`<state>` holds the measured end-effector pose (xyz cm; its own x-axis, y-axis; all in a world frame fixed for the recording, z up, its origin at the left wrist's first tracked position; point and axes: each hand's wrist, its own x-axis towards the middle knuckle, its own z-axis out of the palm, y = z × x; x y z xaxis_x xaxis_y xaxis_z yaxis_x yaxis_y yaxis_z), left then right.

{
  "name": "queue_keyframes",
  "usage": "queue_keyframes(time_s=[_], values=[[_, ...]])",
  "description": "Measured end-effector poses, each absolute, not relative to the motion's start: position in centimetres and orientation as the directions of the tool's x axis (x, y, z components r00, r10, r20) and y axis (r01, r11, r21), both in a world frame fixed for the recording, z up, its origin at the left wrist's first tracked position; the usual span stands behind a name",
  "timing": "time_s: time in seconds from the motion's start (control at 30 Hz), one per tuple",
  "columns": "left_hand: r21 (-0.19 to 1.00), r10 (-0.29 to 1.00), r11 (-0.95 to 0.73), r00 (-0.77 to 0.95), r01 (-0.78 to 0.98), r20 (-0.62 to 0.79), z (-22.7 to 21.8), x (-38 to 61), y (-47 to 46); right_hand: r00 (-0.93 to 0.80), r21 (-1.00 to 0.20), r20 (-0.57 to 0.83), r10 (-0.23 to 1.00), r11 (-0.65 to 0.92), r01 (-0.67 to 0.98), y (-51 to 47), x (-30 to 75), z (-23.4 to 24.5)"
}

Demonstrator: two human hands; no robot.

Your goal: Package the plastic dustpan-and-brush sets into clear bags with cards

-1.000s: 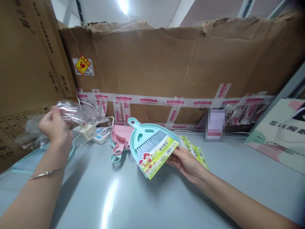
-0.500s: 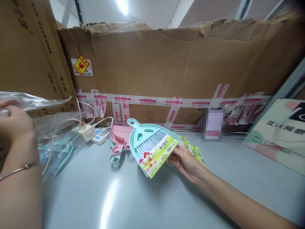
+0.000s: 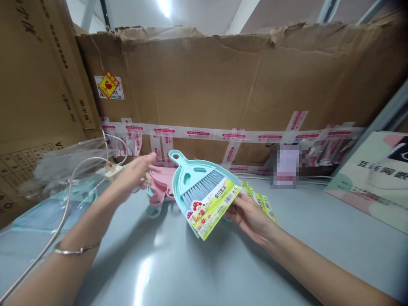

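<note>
My right hand (image 3: pixel 250 214) grips a mint-green dustpan (image 3: pixel 194 170) by its wide edge, tilted above the table. A brush with grey-blue bristles (image 3: pixel 204 185) lies in the pan, and a yellow-green printed card (image 3: pixel 214 208) covers part of both. My left hand (image 3: pixel 134 174) is in the air to the left of the dustpan, fingers stretched apart and holding nothing, slightly blurred. Close to its fingertips, pink dustpans (image 3: pixel 161 187) lie on the table with a mint-green one (image 3: pixel 153 211) beneath them. Part of this stack is hidden behind the hand and the raised dustpan.
Clear plastic bags (image 3: pixel 63 170) with a mint-green dustpan lie at the left, crossed by a white cable (image 3: pixel 68 195) from an adapter (image 3: pixel 113 172). More printed cards (image 3: pixel 264 204) lie behind my right hand. A large cardboard box (image 3: pixel 204 85) closes off the back; a printed box (image 3: pixel 369 170) stands right.
My left hand has let go of the clear plastic and moved right, towards the dustpans. The plastic has dropped at the left. My right hand keeps the dustpan almost in place.
</note>
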<state>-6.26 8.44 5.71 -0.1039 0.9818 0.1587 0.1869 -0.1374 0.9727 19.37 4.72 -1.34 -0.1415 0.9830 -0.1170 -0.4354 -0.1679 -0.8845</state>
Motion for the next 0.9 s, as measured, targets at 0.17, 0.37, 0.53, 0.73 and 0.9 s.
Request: queue_keyframes(time_s=[0.17, 0.37, 0.53, 0.73, 0.9], values=[[0.986, 0.961, 0.157, 0.222, 0.057, -0.166, 2.4, -2.0, 8.1, -0.169, -0.844, -0.215, 0.962, -0.269, -0.464, 4.5, 19.3, -0.7], [0.997, 0.999, 0.047, 0.013, 0.064, -0.048, 1.2, -1.1, 8.0, -0.195, -0.844, -0.175, 0.965, -0.249, -0.475, 4.4, 19.0, 0.0], [0.999, 0.994, -0.024, -0.107, -0.022, 0.021, 2.4, -1.7, 7.7, 0.101, -0.991, -0.006, 0.995, 0.008, -0.136, 7.1, 23.2, 0.4], [0.988, 0.993, -0.059, -0.112, -0.142, 0.043, 2.8, -2.4, 7.8, 0.240, -0.894, -0.056, 0.969, -0.156, 0.420, 10.1, 31.3, -0.1], [0.992, 0.996, -0.089, -0.026, -0.086, 0.087, 1.8, -1.3, 7.1, 0.194, -0.624, 0.528, 0.827, 0.223, 0.749, 9.2, 28.3, -0.5]])
